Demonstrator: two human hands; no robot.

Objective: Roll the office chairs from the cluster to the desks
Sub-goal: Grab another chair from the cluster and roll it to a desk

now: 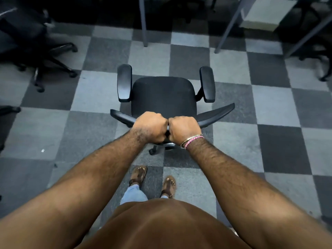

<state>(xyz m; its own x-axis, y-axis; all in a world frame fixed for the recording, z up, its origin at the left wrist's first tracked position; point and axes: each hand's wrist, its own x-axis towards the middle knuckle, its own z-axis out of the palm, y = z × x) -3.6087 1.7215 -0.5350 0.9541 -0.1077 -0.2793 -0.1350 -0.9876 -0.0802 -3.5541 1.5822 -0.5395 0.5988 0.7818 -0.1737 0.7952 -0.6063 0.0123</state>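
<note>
Black fabric covers the seat of the office chair, which stands on the checkered carpet facing the desk legs a little ahead. Both hands sit side by side on the top edge of the backrest, the left hand and right hand each curled tightly round it. On casters the chair should roll easily, though carpet adds drag. The stiff backrest rim looks like the sound place to push from.
</note>
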